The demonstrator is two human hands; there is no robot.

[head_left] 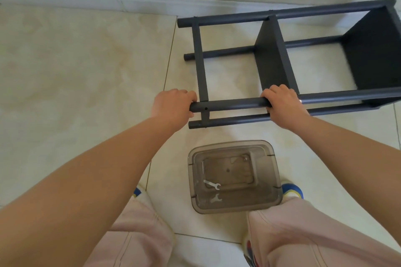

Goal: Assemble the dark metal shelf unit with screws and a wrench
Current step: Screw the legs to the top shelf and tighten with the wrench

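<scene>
Gripping the shelf unit's [282, 56] near tube [230, 104], left hand [173, 106] and right hand [282, 104] closed.

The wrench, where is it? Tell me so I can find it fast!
Look below the dark shelf unit lying on the floor, at the smoky clear plastic box between the person's knees. The wrench lies inside: small, silvery, with a forked end, the only bright metal there.

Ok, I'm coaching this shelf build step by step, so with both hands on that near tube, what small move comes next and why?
Probably tip the shelf unit upright. It lies on its side on the floor, both the left hand and right hand grip the upper near tube, and the wrench rests unused in the clear bin, suggesting tightening is paused.
</scene>
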